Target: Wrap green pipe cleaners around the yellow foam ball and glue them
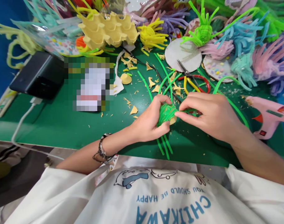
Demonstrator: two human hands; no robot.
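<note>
one green bundle (166,114) is clasped by the left hand (153,116); right hand (206,112) pinches its edge, likely winding; next wants even tension.

A white cable (22,119) plugs into a black device (39,74) at the left.

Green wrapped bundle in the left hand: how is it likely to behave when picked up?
The bundle is probably light, since the left hand's pinch appears enough to hold it. Its loose stems likely bend but keep their shape, as they jut out nearly straight or gently curved. Its fuzzy-looking coils should resist slipping.
</note>
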